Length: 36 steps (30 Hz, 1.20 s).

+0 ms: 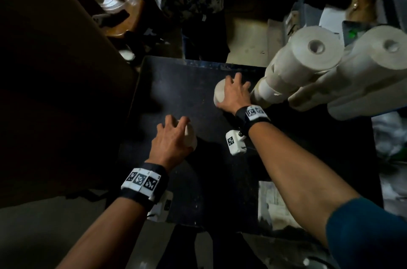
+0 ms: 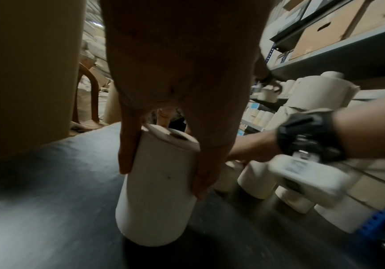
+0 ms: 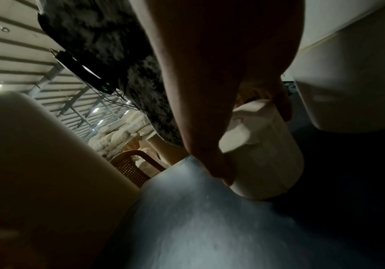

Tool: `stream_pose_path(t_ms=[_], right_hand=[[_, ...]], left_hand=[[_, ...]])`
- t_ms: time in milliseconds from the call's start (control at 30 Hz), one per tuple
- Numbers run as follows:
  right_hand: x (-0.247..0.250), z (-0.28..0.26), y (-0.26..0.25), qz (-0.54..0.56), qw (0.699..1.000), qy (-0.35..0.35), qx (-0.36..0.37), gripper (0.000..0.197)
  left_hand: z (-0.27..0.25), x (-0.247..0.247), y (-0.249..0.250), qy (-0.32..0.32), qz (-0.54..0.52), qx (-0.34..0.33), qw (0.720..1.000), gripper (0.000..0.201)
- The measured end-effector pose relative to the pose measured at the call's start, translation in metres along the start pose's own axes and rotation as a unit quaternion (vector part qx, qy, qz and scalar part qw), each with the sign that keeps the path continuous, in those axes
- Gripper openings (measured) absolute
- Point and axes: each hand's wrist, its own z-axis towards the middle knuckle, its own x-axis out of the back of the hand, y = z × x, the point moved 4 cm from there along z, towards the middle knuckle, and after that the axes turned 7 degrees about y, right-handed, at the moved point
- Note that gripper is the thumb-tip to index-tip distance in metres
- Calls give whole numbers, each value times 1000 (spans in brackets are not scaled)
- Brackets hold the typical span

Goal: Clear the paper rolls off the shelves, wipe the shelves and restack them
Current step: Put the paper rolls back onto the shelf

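Head view: left hand [image 1: 174, 141] grips upright roll [image 1: 191, 136] from above, near-left on the dark bench [image 1: 176, 83]; right hand [image 1: 233, 94] grips second roll [image 1: 219, 93], farther right, beside stacked rolls [image 1: 308, 66]. Left wrist view: fingers [image 2: 127, 151] wrap the roll, long axis vertical. Right wrist view: thumb [image 3: 216, 167] and fingers clasp its roll, base touching the bench.

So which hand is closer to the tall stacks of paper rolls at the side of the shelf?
The right hand. It grips a roll just beside the stacks of paper rolls. The left hand holds another roll farther away, on the dark shelf.
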Motion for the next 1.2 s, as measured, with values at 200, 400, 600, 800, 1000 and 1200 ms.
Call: stream_pose_path(t_ms=[200,400,600,800,1000,1200], right_hand=[[-19,-140,5,32,999,-42,0,102],[-47,-286,15,46,997,-58,-38,107],[-40,-412,18,114,978,-13,-173,109],[8,-538,24,157,941,78,-288,104],[69,-669,49,123,893,159,-402,106],[136,-794,84,84,826,235,-506,100]], left_hand=[[-36,3,-8,-8,-3,0,1000,78],[-94,-13,-15,-37,13,-48,998,80],[-162,-25,-8,-69,42,-158,984,83],[-239,-22,33,-92,67,-300,947,81],[-329,-10,124,-91,78,-460,880,84],[-425,8,232,-77,77,-594,797,82]])
